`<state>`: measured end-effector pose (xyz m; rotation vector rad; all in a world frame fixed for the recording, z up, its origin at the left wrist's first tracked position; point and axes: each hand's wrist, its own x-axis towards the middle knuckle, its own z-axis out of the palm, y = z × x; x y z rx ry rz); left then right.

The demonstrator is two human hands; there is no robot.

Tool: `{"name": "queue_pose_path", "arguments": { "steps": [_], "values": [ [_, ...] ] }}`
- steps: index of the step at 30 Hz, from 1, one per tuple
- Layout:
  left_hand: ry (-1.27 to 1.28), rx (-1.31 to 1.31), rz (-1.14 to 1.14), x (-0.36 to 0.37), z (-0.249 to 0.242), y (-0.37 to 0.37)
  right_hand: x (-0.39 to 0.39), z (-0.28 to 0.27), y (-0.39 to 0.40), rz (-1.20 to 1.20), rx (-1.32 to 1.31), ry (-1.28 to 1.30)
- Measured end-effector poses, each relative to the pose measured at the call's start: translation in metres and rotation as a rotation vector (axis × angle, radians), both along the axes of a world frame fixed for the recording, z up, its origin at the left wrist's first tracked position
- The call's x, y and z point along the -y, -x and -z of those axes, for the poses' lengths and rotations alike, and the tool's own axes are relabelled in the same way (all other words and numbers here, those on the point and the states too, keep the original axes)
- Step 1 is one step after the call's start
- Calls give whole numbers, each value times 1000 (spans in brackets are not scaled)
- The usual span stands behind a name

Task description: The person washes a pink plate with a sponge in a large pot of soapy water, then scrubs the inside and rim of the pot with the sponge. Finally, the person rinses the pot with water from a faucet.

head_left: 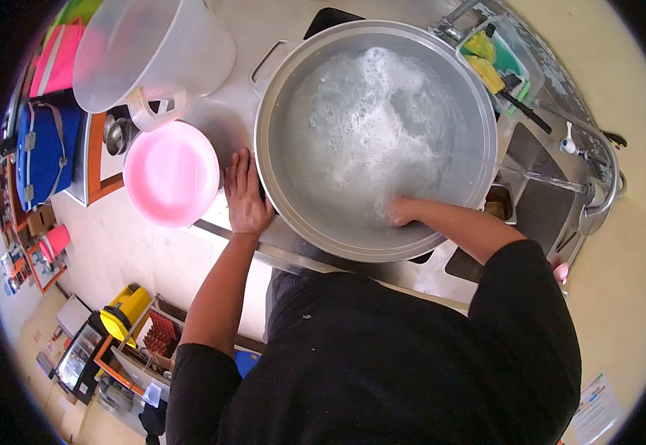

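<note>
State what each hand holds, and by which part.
Left hand braces the big metal pot at its outer rim. Right hand is sunk in suds; any hold is hidden.

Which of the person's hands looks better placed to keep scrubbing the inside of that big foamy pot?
Probably the right hand: it is already inside the big metal pot, sunk in the soapy water. The left hand rests outside against the pot's rim, beside the pink bowl, seemingly steadying it.
</note>
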<state>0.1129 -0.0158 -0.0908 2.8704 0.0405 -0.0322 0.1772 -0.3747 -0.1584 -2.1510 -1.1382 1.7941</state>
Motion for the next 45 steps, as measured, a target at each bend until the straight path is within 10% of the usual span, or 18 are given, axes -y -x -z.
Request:
{"name": "queue_pose_path", "arguments": {
  "steps": [12,26,34,38,45],
  "values": [
    [-30,-23,16,-5,1,2,-170,117,-68,510,414,-289],
    [27,-42,-12,-7,0,3,-1,112,-201,652,433,86],
    [43,-24,-30,-5,0,3,78,67,-128,1261,191,320],
    [68,4,-12,-5,-1,3,148,212,-34,465,450,349],
    [66,13,-19,-5,-1,0,-1,118,54,472,149,-7]
  ]
}}
